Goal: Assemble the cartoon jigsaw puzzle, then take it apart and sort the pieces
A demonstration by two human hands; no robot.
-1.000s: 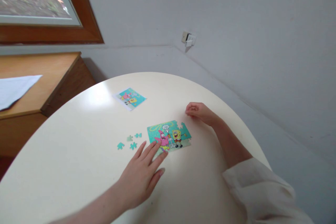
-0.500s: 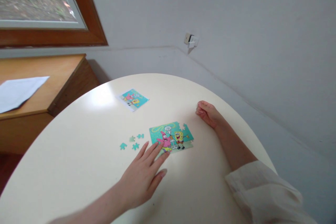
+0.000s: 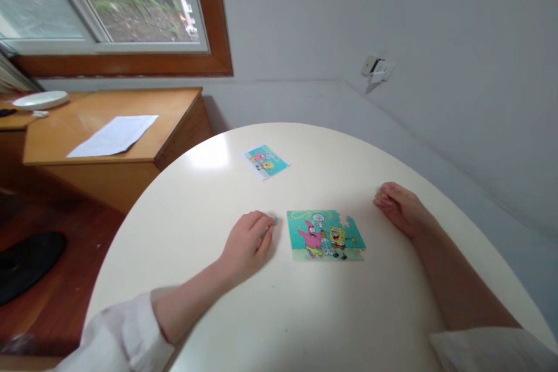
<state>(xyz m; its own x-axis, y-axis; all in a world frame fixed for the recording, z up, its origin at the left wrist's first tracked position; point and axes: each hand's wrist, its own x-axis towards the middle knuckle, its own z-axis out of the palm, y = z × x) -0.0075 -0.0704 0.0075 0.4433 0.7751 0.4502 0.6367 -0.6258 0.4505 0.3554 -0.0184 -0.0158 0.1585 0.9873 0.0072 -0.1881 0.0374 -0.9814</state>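
A jigsaw puzzle (image 3: 305, 244) with cartoon figures on teal lies nearly whole on the table, with gaps at its upper right corner and lower right edge. Just left of it, my left hand (image 3: 249, 242) is closed, palm down on the table. Bits of a teal puzzle piece (image 3: 275, 221) show at its fingertips. The other loose pieces are out of sight, possibly under that hand. To the right of the puzzle rests my right hand (image 3: 400, 207), curled into a loose fist; whatever may be inside it is hidden.
A printed reference picture (image 3: 267, 161) of the same scene lies farther back on the round white table (image 3: 331, 151). Beyond its left side stands a wooden desk (image 3: 174, 110) with a white paper sheet (image 3: 115, 135). A wall socket (image 3: 377, 68) is behind.
My left hand has lifted off the puzzle's left part, shifted to the loose pieces and closed over them. My right hand stays in a fist. The view has turned left.
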